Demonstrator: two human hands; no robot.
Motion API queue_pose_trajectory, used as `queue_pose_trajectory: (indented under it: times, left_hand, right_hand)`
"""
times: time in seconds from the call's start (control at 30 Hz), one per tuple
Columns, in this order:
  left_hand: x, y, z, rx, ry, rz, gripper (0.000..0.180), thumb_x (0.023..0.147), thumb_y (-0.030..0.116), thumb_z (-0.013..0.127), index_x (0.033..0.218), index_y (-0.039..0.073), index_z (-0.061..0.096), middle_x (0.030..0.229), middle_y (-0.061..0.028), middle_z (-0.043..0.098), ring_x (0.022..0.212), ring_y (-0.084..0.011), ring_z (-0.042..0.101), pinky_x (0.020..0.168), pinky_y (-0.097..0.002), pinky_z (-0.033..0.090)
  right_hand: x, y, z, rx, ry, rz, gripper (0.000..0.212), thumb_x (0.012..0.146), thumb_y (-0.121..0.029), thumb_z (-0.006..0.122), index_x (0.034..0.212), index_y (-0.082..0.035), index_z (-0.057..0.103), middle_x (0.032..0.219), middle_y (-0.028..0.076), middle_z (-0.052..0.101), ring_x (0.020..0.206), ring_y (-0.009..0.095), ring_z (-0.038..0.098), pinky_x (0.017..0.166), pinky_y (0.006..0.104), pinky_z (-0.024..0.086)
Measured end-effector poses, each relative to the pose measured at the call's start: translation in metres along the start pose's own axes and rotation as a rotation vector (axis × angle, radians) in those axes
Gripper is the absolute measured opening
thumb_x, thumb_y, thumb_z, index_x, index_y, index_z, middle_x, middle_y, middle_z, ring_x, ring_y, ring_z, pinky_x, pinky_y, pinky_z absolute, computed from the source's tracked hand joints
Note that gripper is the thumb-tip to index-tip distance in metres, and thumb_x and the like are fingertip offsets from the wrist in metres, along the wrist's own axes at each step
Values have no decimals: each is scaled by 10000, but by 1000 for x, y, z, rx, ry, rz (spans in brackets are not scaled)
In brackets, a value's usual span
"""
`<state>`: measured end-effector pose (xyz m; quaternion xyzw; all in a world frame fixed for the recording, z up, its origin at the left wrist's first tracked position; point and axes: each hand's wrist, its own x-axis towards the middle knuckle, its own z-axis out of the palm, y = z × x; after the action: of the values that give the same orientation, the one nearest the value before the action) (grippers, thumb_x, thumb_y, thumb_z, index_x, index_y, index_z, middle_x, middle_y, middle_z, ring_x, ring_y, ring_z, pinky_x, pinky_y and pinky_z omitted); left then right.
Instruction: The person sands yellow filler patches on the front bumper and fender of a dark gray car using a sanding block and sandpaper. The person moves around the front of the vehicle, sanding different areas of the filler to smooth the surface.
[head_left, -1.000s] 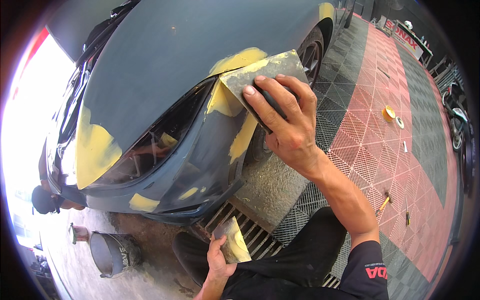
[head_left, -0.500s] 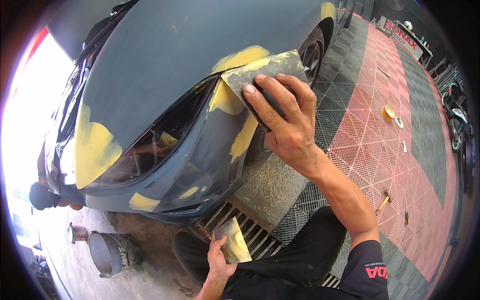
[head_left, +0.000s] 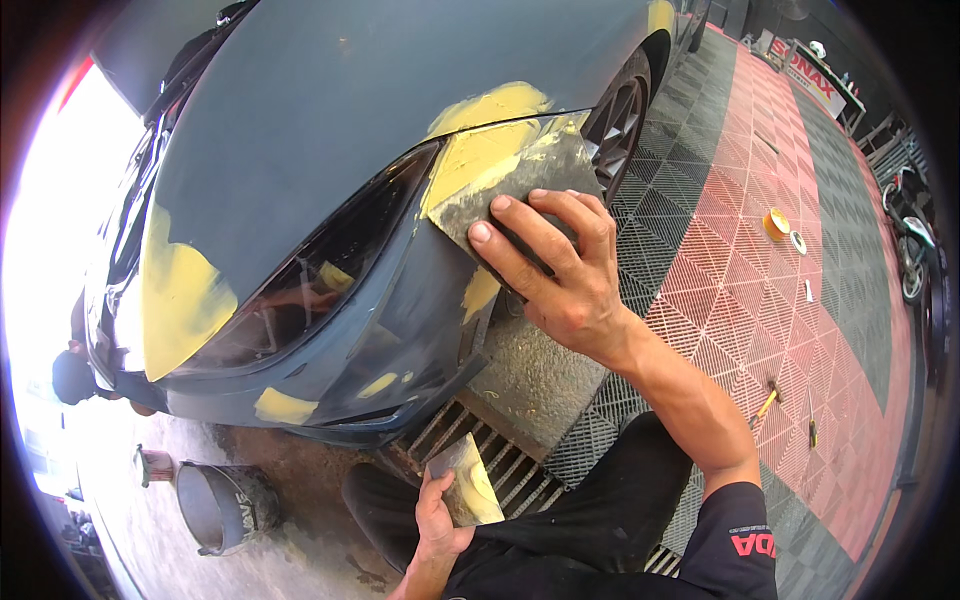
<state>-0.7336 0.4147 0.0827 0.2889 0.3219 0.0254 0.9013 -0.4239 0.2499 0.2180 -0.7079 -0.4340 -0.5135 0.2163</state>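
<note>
My right hand grips a wide dark putty spreader, fingers over its face. The blade lies against the bumper corner beside the headlight of a dark grey car. Yellow body filler covers that corner above the blade, and a second yellow patch lies across the seam. Low in front of my lap, my left hand holds a smaller spreader with yellow filler on it. More filler marks the front edge of the hood.
A bucket and a small can stand at lower left. Beneath the bumper runs a floor grate. On the red tiles lie a hammer, a screwdriver and a yellow tin. Another person's dark head shows at far left.
My right hand has drawn the spreader down and slightly left over the bumper corner. A broad layer of yellow filler now shows above the blade. My left hand stays put.
</note>
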Motion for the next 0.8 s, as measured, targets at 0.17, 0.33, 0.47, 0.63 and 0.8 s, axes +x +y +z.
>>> queue_pose_trajectory:
  times: [0.17,0.33,0.47,0.63,0.8]
  left_hand:
    - [1,0,-3,9,15,-1,454,1054,167,620,1504,112,626,1352,-38,753,1225,-233,726,1099,-412,567]
    - [3,0,-1,7,2,-12,449,1055,163,613,1501,112,625,1353,-37,749,1219,-230,725,1091,-413,572]
    - [3,-1,0,13,9,6,440,1057,163,607,1494,112,627,1350,-38,748,1215,-229,726,1088,-412,576]
    - [4,-1,-5,23,-2,-1,437,1054,159,612,1488,111,627,1351,-38,747,1220,-233,724,1096,-417,573]
    - [4,-1,-7,12,-5,-5,434,1052,153,615,1484,116,628,1352,-37,746,1225,-237,724,1100,-418,572]
  right_hand:
    - [6,1,-3,15,116,50,562,821,-125,820,1379,-186,805,1456,2,689,1277,277,616,1094,488,507]
    - [17,15,-1,-39,104,120,600,824,-55,801,1413,-165,784,1472,18,677,1290,292,598,1097,476,462]
    - [20,14,4,-26,120,129,602,825,-51,809,1414,-170,783,1474,16,675,1286,292,598,1083,481,468]
    - [17,9,5,-13,94,92,596,820,-65,814,1406,-175,787,1476,11,674,1280,287,599,1069,476,479]
    - [11,1,8,4,88,66,580,825,-82,791,1396,-178,792,1466,6,675,1280,282,599,1070,471,479]
